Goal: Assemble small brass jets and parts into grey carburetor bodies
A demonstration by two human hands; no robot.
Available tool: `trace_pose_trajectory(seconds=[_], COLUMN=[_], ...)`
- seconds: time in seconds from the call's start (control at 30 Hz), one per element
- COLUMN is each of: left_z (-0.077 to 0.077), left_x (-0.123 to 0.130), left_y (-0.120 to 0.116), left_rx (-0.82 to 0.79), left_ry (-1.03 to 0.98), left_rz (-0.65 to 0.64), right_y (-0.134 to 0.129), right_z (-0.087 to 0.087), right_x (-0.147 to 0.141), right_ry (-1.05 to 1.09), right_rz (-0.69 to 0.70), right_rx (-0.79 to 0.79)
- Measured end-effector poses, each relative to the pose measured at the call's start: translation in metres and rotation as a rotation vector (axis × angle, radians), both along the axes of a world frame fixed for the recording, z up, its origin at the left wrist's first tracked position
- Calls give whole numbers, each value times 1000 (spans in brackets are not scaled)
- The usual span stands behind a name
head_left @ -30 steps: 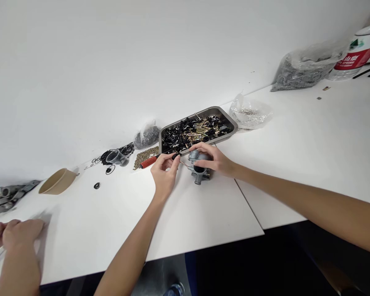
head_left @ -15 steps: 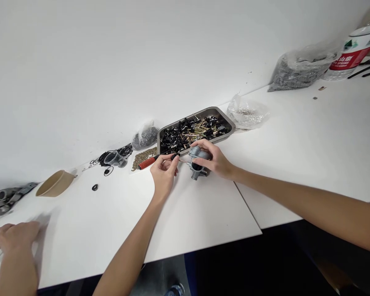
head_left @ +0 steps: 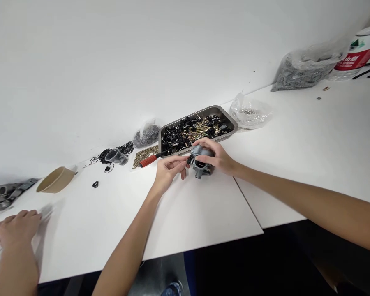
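Grey metal body (head_left: 200, 151) gripped by right hand (head_left: 221, 160), just beside left hand (head_left: 169, 170); small black part (head_left: 189, 160) pinched by latter at body's side. Far right of hands, bottle (head_left: 357, 61) labelled red-and-white, Chinese characters (head_left: 351, 59) partly legible.

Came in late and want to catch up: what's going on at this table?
A person has a grey metal part in their right grip, while the left grip has a small black piece at its side. Whether that piece is fitted is too small to tell. Just beyond stands a metal tray of black and brass-coloured parts, with a red-handled tool beside it. Another person's forearm shows at the picture's left edge.
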State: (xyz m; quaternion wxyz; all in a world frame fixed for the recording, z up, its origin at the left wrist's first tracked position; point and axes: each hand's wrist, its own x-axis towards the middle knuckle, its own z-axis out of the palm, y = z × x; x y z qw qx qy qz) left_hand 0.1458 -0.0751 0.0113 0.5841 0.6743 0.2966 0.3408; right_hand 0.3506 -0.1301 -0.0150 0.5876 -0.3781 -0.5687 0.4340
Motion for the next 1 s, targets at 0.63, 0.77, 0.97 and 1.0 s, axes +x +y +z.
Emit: trace_pose_trajectory(seconds=[0.63, 0.77, 0.97, 1.0], left_z=[-4, -5, -5, -5], left_x=[2, 3, 4, 4], left_y=[0, 1, 1, 1], left_rx=[65, 64, 51, 41], left_ry=[-1, -35, -36, -45], left_rz=[84, 80, 105, 102], right_y=[1, 1, 2, 2], right_z=[0, 0, -1, -1], right_x=[2, 2, 3, 3], right_ry=[-86, -95, -96, -99], right_rz=[34, 31, 23, 20], right_rx=[50, 55, 62, 68])
